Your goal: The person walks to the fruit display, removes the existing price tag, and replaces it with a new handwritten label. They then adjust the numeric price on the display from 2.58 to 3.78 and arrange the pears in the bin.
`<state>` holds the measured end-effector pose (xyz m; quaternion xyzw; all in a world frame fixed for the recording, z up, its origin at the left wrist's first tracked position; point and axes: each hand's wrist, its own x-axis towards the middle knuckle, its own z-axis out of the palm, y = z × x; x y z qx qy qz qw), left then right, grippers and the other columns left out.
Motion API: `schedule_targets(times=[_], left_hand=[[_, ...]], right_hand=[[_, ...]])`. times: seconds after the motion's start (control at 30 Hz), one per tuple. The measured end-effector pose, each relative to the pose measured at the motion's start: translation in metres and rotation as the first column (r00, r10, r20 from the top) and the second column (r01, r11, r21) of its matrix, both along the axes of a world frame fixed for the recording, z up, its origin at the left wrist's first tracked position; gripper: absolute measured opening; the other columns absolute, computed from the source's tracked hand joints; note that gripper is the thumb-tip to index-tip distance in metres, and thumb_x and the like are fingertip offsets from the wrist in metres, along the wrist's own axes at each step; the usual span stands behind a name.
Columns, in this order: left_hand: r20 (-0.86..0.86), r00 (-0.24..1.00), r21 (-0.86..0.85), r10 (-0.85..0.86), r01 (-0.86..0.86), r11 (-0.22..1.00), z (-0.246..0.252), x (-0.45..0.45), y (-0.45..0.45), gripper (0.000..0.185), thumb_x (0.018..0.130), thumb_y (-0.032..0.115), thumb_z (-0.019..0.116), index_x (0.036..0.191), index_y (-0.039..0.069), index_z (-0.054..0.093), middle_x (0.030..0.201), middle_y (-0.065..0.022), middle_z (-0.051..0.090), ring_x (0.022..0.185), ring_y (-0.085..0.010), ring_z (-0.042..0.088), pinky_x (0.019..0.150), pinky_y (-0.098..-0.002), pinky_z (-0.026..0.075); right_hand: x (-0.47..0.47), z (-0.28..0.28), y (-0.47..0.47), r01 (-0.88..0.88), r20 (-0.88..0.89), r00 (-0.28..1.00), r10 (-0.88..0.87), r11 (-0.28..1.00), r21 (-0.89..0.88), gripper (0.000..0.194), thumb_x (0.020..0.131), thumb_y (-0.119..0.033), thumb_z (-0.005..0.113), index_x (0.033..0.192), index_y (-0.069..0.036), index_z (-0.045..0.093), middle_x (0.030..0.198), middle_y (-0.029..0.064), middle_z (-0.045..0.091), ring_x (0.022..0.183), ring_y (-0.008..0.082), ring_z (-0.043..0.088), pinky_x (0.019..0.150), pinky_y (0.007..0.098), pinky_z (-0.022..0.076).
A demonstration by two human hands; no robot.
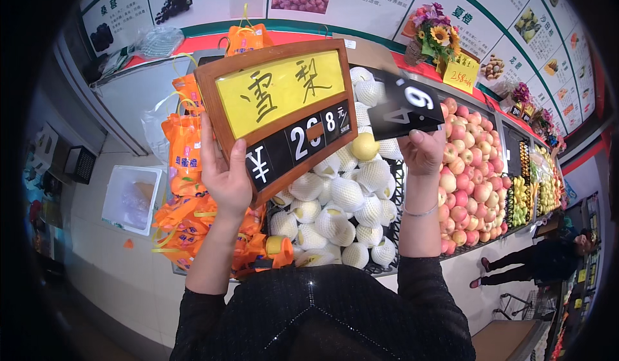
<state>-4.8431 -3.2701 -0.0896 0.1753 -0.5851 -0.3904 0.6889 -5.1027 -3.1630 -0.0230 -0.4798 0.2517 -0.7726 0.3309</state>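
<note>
My left hand holds a wood-framed price sign by its lower left side, thumb on the front. The sign tilts up to the right, with a handwritten yellow card above black number tiles. Black number cards, slightly blurred, are pinched between the thumb and fingers of my right hand, just right of the sign. Behind and below both lie pears in white foam nets, and one bare yellow pear shows between the sign and the cards.
Orange bags crowd the left of the stand. Apples fill the bin at right, with green-yellow fruit beyond. A white bin stands on the floor at left. At far right are a person and a shopping cart.
</note>
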Motion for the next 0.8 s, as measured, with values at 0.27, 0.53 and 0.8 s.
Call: schedule_targets(times=[0.27, 0.53, 0.8], left_hand=[[-0.007, 0.999, 0.017, -0.047, 0.048, 0.999, -0.001, 0.008, 0.000, 0.059, 0.091, -0.008, 0.046, 0.144, -0.009, 0.019, 0.144, -0.0209, 0.034, 0.130, -0.0234, 0.039, 0.107, -0.0333, 0.031], [-0.023, 0.999, 0.011, -0.037, 0.037, 0.999, 0.003, 0.019, -0.006, 0.059, 0.091, -0.008, 0.046, 0.144, -0.009, 0.019, 0.144, -0.0211, 0.034, 0.130, -0.0231, 0.039, 0.106, -0.0333, 0.033], [-0.030, 0.999, 0.020, 0.014, -0.014, 1.000, 0.006, 0.023, -0.007, 0.060, 0.091, -0.009, 0.047, 0.144, -0.006, 0.020, 0.139, -0.0204, 0.041, 0.124, -0.0209, 0.045, 0.103, -0.0324, 0.036]], right_hand=[[0.010, -0.009, -0.022, -0.322, 0.378, 0.907, 0.184, 0.882, 0.345, 0.025, 0.093, -0.020, 0.052, 0.113, -0.005, 0.050, 0.088, 0.0157, 0.059, 0.069, 0.0217, 0.062, 0.059, 0.0293, 0.0548], [-0.006, -0.004, -0.028, 0.248, -0.476, 0.878, -0.040, 0.890, 0.382, 0.039, 0.100, -0.027, 0.040, 0.117, 0.003, 0.057, 0.112, 0.0079, 0.063, 0.104, 0.0131, 0.056, 0.096, 0.0291, 0.0389], [-0.037, 0.042, -0.024, 0.538, -0.795, 0.557, -0.242, 0.834, 0.123, 0.030, 0.099, -0.020, 0.049, 0.123, -0.007, 0.060, 0.102, -0.0018, 0.065, 0.083, 0.0057, 0.056, 0.076, 0.0214, 0.0460]])
